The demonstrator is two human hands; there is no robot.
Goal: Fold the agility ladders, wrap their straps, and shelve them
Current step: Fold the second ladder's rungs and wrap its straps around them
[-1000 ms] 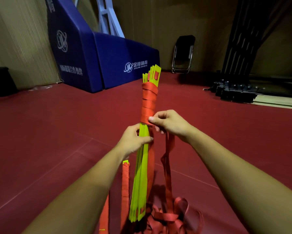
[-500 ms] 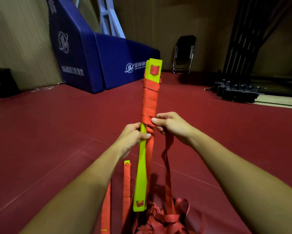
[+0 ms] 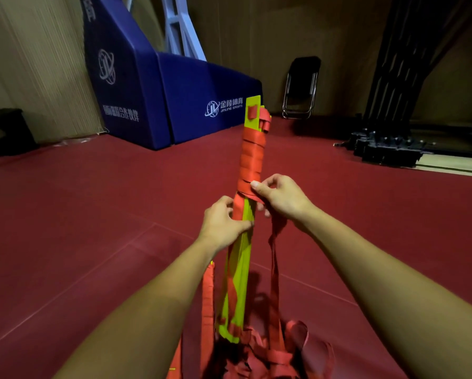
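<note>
A folded agility ladder, a bundle of yellow-green rungs (image 3: pixel 240 272), stands upright in front of me. Its upper half is bound in coils of red strap (image 3: pixel 252 157). My left hand (image 3: pixel 223 222) grips the bundle at its middle, just below the coils. My right hand (image 3: pixel 279 196) pinches the strap against the lowest coil with thumb and fingers. From that hand the loose red strap (image 3: pixel 274 258) hangs down to a tangled pile of strap (image 3: pixel 273 354) on the floor. A second red-wrapped bundle (image 3: pixel 208 294) stands just left of the ladder, partly hidden by my left forearm.
The floor (image 3: pixel 92 228) is dark red. A blue padded hoop base (image 3: pixel 161 105) stands at the back left, a folded black chair (image 3: pixel 300 88) leans on the back wall, and black equipment (image 3: pixel 385 147) lies at the right. A dark bin (image 3: pixel 8 132) sits at far left.
The rung bundle has turned about its long axis between my hands. My right hand has brought the strap across the front, adding to the lowest coil. My left hand keeps its grip.
</note>
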